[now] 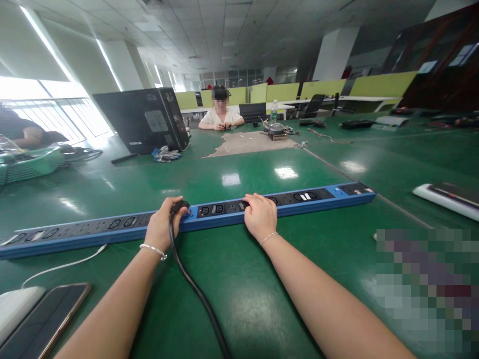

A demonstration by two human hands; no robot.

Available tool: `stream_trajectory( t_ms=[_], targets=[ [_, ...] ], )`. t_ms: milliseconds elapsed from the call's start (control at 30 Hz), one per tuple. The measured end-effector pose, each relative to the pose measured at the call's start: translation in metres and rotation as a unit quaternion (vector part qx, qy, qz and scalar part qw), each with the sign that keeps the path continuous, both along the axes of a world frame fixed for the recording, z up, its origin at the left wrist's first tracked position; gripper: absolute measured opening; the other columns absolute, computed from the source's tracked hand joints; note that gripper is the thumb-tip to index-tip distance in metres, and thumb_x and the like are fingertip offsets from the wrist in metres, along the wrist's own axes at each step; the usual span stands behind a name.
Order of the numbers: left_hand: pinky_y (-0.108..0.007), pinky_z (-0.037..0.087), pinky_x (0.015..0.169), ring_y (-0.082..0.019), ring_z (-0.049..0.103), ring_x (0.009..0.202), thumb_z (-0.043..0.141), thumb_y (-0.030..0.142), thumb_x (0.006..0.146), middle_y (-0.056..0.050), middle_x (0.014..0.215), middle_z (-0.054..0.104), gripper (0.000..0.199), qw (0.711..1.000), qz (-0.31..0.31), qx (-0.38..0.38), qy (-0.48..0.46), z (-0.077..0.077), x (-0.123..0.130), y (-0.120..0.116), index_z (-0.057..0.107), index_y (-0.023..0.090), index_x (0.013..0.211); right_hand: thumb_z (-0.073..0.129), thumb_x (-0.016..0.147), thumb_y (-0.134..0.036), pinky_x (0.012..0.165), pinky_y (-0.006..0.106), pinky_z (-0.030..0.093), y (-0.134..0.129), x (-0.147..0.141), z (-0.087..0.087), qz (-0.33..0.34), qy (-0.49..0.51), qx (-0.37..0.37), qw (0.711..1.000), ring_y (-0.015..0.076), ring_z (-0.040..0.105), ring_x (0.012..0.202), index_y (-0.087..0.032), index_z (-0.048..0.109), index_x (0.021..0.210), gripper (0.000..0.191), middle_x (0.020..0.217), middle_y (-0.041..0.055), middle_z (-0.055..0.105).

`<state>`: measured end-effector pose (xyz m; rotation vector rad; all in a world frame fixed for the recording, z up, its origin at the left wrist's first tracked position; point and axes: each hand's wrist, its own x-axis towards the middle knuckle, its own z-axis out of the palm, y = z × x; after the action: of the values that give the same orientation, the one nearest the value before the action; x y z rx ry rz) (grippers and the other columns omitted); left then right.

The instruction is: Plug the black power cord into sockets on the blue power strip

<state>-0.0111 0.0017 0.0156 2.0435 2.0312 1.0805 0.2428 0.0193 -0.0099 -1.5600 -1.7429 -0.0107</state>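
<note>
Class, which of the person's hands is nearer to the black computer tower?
Left. The left hand, holding a black plug at the blue power strip, is on the near side of the computer tower; the right hand rests on the strip, farther right.

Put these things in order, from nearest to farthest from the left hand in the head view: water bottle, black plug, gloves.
1. Black plug: in the left hand, at the blue power strip.
2. Gloves: beyond the strip, by the black computer case.
3. Water bottle: far across the table, to the right.
</note>
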Motion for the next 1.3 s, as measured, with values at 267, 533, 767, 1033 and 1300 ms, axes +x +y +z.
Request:
stream_trajectory(
  t_ms=[267,533,767,1033,1300],
  targets=[
    [-0.034,0.049,0.078,-0.021,0.067,0.082,0.048,0.045,0.081,-0.005,0.087,0.071,0.04,0.999,-0.029,-0.028,-0.006,-0.003,-0.003,0.005,0.054,0.023,0.114,0.044,0.076,-0.012,0.099,0.036,0.031,0.0,0.0,-0.001,0.0,0.001,0.001,1.0,0.0191,0.053,0.113,-0.022,0.069,0.096,0.034,0.112,0.0014,0.067],
    [-0.036,0.049,0.079,-0.023,0.065,0.087,0.046,0.045,0.082,-0.008,0.095,0.069,0.041,0.998,-0.032,-0.012,0.056,-0.009,-0.004,0.004,0.053,0.022,0.116,0.043,0.076,-0.012,0.099,0.036,0.03,0.001,0.0,-0.002,0.0,0.005,0.001,1.0,0.0189,0.053,0.113,-0.022,0.068,0.097,0.034,0.112,0.0016,0.067],
    [-0.034,0.048,0.08,-0.022,0.064,0.087,0.042,0.044,0.085,-0.009,0.096,0.068,0.04,0.991,-0.06,0.041,0.111,-0.018,-0.003,0.004,0.053,0.019,0.114,0.044,0.075,-0.012,0.099,0.037,0.031,0.001,0.0,-0.002,0.002,0.006,0.004,1.0,0.0194,0.054,0.113,-0.022,0.069,0.096,0.034,0.112,0.0019,0.067],
    [-0.035,0.047,0.086,-0.022,0.063,0.093,0.043,0.04,0.087,-0.009,0.103,0.067,0.033,0.98,-0.069,0.09,0.163,-0.023,0.0,0.0,0.056,0.02,0.109,0.044,0.076,-0.012,0.099,0.037,0.031,0.001,0.001,-0.002,0.006,-0.002,0.001,1.0,0.0191,0.054,0.113,-0.022,0.068,0.097,0.034,0.113,0.0021,0.067],
    [-0.037,0.046,0.088,-0.022,0.063,0.096,0.042,0.042,0.088,-0.009,0.107,0.066,0.033,0.976,-0.064,0.111,0.175,-0.024,0.002,-0.002,0.055,0.021,0.108,0.044,0.076,-0.012,0.099,0.037,0.031,0.0,0.0,-0.001,0.001,-0.002,0.004,1.0,0.0196,0.054,0.113,-0.023,0.069,0.096,0.033,0.112,0.0016,0.068]
  ],
)
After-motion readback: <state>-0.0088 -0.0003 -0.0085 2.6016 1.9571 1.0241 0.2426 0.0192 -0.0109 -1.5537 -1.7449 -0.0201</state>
